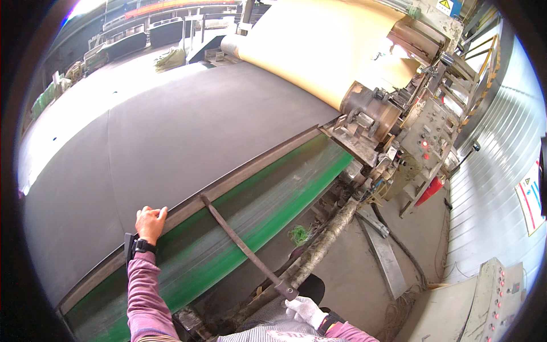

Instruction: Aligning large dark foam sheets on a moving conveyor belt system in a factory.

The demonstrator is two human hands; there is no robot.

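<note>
Sheet (188,125) is lying just beyond the rail (190,211); step's probably minding its edge. Left hand (150,225) is resting at the rail, fingers curled; gloved right hand (307,312) is sitting nearside, by the bar (243,243). Can't tell if either's gripping. Next move's probably needing light touch.

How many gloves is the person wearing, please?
1: a white glove on the right hand, at the near end of the metal bar. The left hand, at the edge of the dark sheet, is bare.
</note>
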